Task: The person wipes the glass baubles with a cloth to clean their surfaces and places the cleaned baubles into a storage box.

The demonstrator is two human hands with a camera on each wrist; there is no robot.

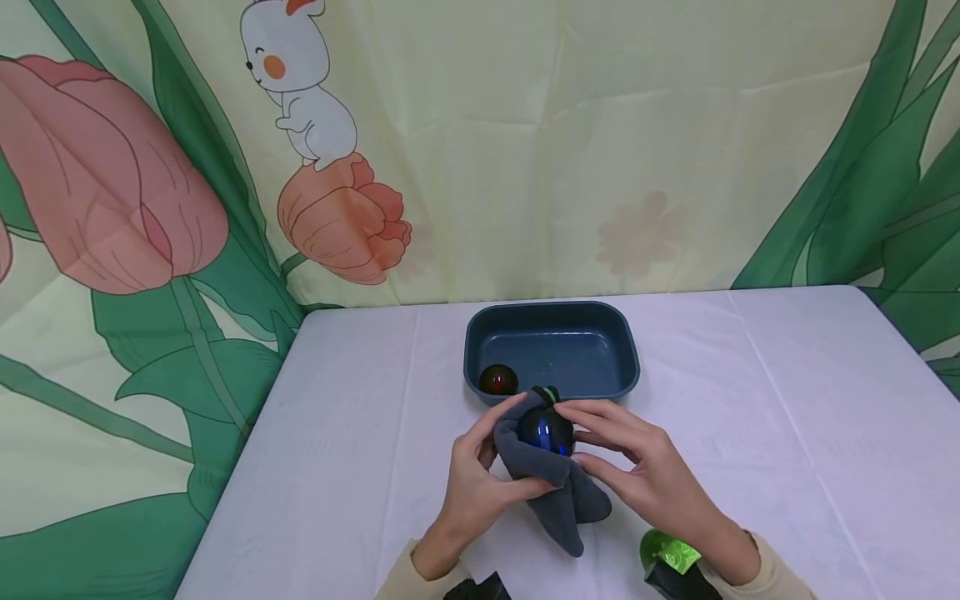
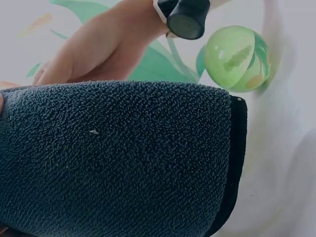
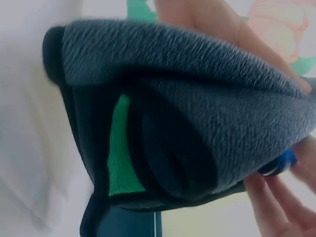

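Observation:
A dark grey terry cloth (image 1: pixel 536 467) hangs in folds over the table, gripped by my left hand (image 1: pixel 480 479) between thumb and fingers. Nestled in its upper fold is a shiny dark blue ball (image 1: pixel 551 431). My right hand (image 1: pixel 648 462) pinches the ball's right side with thumb and fingertips. In the left wrist view the cloth (image 2: pixel 118 158) fills the foreground and hides most of my left hand. The right wrist view shows the folded cloth (image 3: pixel 173 118), a green patch on it, and a sliver of the blue ball (image 3: pixel 284 163).
Behind my hands stands a dark blue rectangular tub (image 1: pixel 626 350), with a dark red ball (image 1: pixel 498 380) in its near left corner. A transparent green ball (image 1: pixel 663 546) lies beside my right forearm. A printed fabric backdrop (image 1: pixel 480 167) rises behind the white table (image 1: pixel 337 467).

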